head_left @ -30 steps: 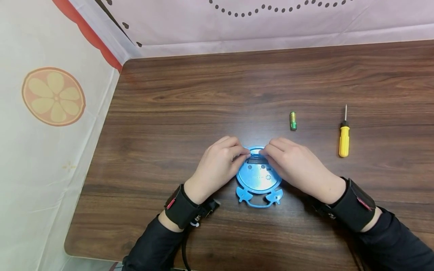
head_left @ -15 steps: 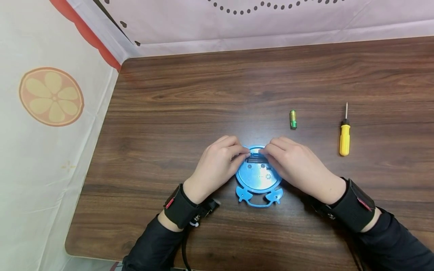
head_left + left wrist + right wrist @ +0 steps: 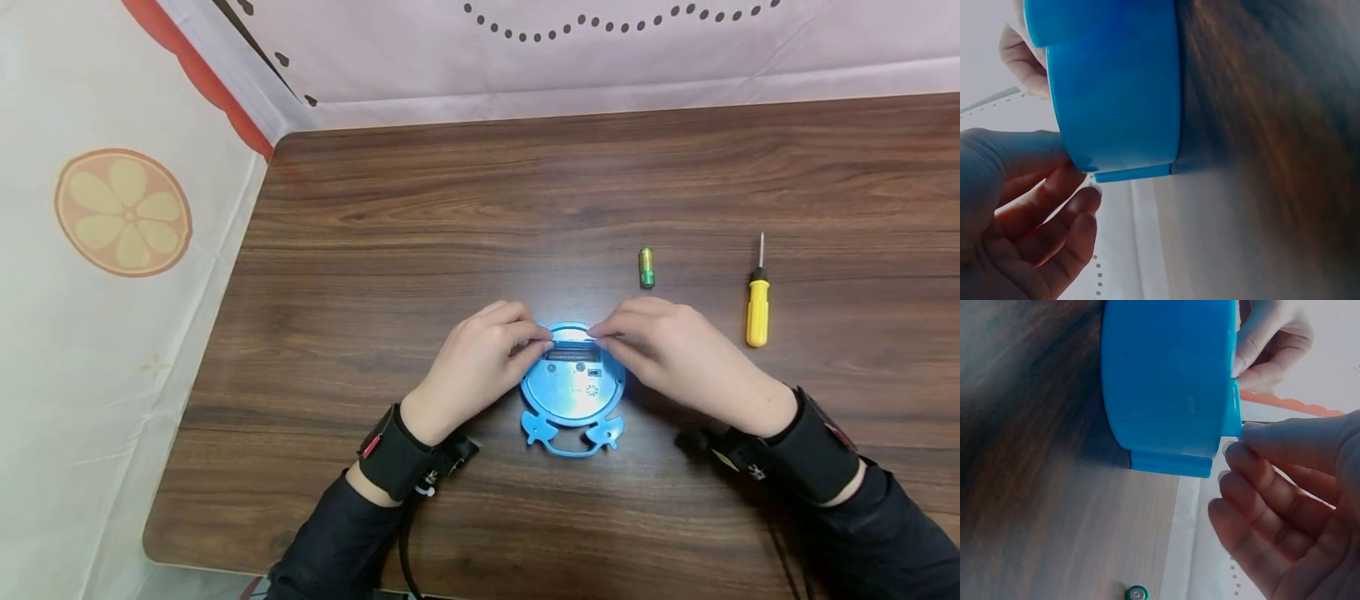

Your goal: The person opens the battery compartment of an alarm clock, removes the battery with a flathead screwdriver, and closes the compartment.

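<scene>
Blue, round and face-down near the desk's point(image 3: 375, 250) front edge, the clock point(image 3: 573, 392) had its battery slot uncovered and seemingly empty — the left hand point(image 3: 480, 362) and right hand point(image 3: 675, 354) both pinched at its top rim. By my reading, the battery point(image 3: 647, 267) just beyond was yet to go in; the screwdriver point(image 3: 757, 304) lay right, with open wood all round.

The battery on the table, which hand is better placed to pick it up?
The right hand, probably. The battery lies just beyond its knuckles, on the same side as the screwdriver, while the left hand sits across the blue clock.
</scene>
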A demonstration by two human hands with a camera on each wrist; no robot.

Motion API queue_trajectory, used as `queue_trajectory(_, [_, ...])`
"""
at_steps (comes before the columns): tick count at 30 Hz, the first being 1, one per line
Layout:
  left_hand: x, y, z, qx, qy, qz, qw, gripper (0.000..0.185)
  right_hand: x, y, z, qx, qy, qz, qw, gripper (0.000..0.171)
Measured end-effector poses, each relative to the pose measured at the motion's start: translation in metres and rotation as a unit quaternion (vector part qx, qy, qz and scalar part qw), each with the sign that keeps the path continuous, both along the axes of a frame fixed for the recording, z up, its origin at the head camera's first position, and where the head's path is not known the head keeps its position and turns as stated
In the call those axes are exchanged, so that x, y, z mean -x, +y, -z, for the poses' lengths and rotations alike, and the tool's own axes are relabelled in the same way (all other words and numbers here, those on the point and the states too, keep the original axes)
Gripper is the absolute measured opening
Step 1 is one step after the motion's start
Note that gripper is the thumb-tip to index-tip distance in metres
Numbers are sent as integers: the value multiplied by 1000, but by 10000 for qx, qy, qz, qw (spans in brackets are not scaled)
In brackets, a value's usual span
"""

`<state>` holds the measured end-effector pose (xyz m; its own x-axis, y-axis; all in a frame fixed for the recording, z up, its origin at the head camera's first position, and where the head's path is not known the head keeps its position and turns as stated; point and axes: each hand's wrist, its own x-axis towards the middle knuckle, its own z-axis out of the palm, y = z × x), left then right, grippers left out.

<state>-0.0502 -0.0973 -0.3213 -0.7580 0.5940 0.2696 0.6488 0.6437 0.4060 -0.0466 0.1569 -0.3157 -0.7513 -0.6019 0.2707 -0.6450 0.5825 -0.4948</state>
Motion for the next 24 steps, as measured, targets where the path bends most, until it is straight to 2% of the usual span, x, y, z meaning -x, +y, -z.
queue_trajectory(13, [2, -7, -3, -138, -712, 236, 9971, 12, -1, 4, -2, -211, -324, 199, 9991, 8])
queue_trajectory(24, [1, -5, -4, -72, -812, 339, 9961, 11, -2, 6, -2, -443, -512, 201, 9975, 3])
